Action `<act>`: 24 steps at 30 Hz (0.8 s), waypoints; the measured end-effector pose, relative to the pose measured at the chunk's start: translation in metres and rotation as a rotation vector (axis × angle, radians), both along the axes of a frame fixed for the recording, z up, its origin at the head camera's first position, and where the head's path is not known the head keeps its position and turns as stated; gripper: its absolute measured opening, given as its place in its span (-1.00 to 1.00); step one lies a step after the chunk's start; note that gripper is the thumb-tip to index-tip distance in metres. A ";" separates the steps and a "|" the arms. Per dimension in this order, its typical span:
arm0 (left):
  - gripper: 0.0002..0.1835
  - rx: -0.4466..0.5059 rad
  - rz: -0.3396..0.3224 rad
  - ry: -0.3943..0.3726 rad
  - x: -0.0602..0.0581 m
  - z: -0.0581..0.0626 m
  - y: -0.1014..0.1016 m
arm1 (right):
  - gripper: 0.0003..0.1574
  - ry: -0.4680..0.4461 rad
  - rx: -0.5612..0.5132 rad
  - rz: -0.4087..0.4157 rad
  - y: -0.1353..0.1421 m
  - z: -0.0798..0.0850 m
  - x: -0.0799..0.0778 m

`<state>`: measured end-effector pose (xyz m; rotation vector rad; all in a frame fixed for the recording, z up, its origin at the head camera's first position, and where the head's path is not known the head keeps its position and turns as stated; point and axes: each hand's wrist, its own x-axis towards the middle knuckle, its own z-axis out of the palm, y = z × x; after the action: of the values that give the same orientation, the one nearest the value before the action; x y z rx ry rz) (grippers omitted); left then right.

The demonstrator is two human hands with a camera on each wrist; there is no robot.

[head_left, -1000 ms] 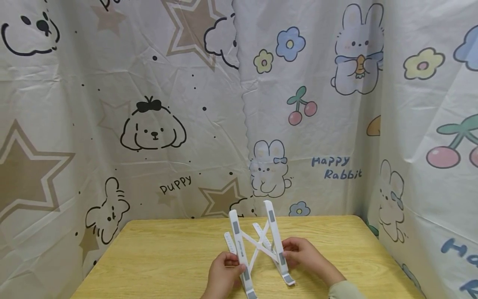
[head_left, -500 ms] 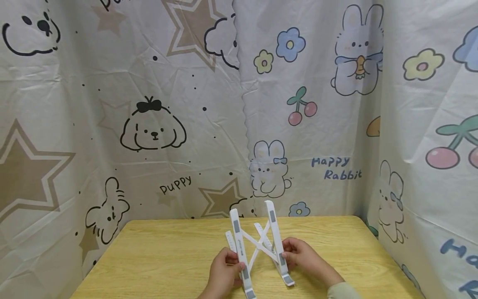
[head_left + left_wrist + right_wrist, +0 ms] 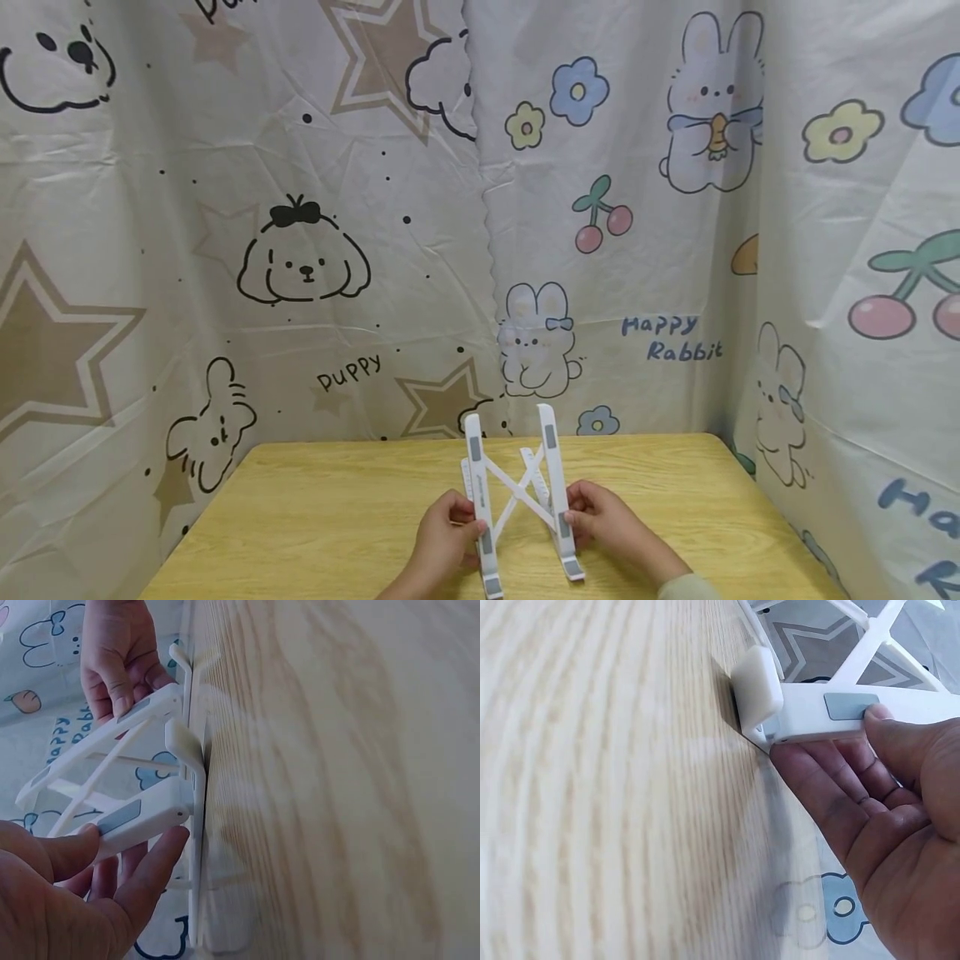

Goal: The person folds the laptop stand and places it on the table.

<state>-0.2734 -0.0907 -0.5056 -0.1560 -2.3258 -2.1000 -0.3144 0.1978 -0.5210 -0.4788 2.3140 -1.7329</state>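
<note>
A white folding laptop stand (image 3: 519, 493) with grey pads is unfolded upright on the wooden table, its two long arms joined by an X-shaped brace. My left hand (image 3: 448, 533) grips the left arm near its lower end; in the left wrist view the thumb of the left hand (image 3: 82, 892) lies by a grey pad, with fingers beneath. On the other side, my right hand (image 3: 606, 527) pinches the right arm low down. The right wrist view shows the right hand (image 3: 900, 802) with its thumb at the edge of a grey pad and fingers under the arm.
The light wooden table (image 3: 315, 508) spreads around the stand. Behind it and along both sides hangs a patterned curtain (image 3: 420, 275) with puppies, rabbits and stars, close to the table's edges.
The stand has turned slightly, so its arms face me more squarely. Both hands have kept their grip and moved with it; the head view has shifted a little.
</note>
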 end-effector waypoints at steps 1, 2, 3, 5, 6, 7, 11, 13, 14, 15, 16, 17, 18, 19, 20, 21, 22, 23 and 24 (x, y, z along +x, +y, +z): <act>-0.77 -0.006 -0.003 -0.004 0.000 0.000 0.000 | -0.71 -0.004 0.001 -0.003 0.000 0.000 0.001; -0.78 -0.009 -0.004 -0.008 -0.001 0.000 0.000 | -0.71 -0.008 0.001 -0.009 -0.001 0.001 0.002; -0.78 -0.009 -0.006 -0.011 -0.001 0.001 0.000 | -0.71 -0.010 0.000 -0.013 -0.001 0.001 0.002; -0.79 -0.002 -0.010 -0.014 -0.002 0.001 0.000 | -0.72 -0.015 0.001 -0.021 -0.001 0.001 0.004; -0.79 0.003 -0.011 -0.014 -0.002 0.001 -0.001 | -0.72 -0.020 -0.002 -0.025 -0.002 0.001 0.005; -0.79 0.011 -0.014 -0.014 -0.002 0.001 -0.001 | -0.72 -0.023 -0.005 -0.029 -0.002 0.001 0.006; -0.79 0.027 -0.017 -0.013 -0.003 0.003 -0.001 | -0.73 -0.028 -0.009 -0.045 -0.003 -0.001 0.009; -0.79 0.030 -0.020 -0.014 -0.003 0.004 -0.001 | -0.74 -0.025 -0.009 -0.054 -0.004 -0.001 0.010; -0.79 0.026 -0.021 -0.013 -0.004 0.004 -0.002 | -0.74 -0.024 -0.010 -0.058 -0.004 -0.001 0.010; -0.79 0.024 -0.022 -0.014 -0.004 0.004 -0.002 | -0.74 -0.022 -0.012 -0.061 -0.004 -0.001 0.010; -0.79 0.020 -0.022 -0.013 -0.004 0.004 -0.002 | -0.74 -0.021 -0.015 -0.064 -0.004 -0.002 0.011; -0.79 0.015 -0.023 -0.012 -0.005 0.003 -0.002 | -0.74 -0.019 -0.020 -0.064 -0.005 -0.002 0.011; -0.79 0.009 -0.023 -0.008 -0.005 0.003 -0.002 | -0.74 -0.016 -0.025 -0.064 -0.005 -0.002 0.011; -0.80 0.003 -0.023 -0.006 -0.006 0.003 -0.002 | -0.74 -0.017 -0.035 -0.064 -0.005 -0.002 0.012; -0.80 -0.002 -0.022 -0.003 -0.006 0.003 -0.002 | -0.73 -0.018 -0.045 -0.061 -0.005 -0.003 0.012; -0.80 -0.007 -0.021 -0.001 -0.007 0.003 -0.002 | -0.73 -0.018 -0.053 -0.057 -0.006 -0.003 0.013; -0.81 -0.014 -0.020 0.004 -0.007 0.004 -0.003 | -0.73 -0.019 -0.062 -0.054 -0.006 -0.003 0.014; -0.81 -0.018 -0.019 0.006 -0.008 0.004 -0.003 | -0.72 -0.022 -0.071 -0.051 -0.007 -0.003 0.014; -0.81 -0.020 -0.019 0.007 -0.008 0.004 -0.003 | -0.73 -0.024 -0.079 -0.050 -0.007 -0.003 0.016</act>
<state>-0.2817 -0.0938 -0.5018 -0.1862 -2.3510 -2.0816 -0.2989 0.1908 -0.5239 -0.4150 2.2670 -1.8481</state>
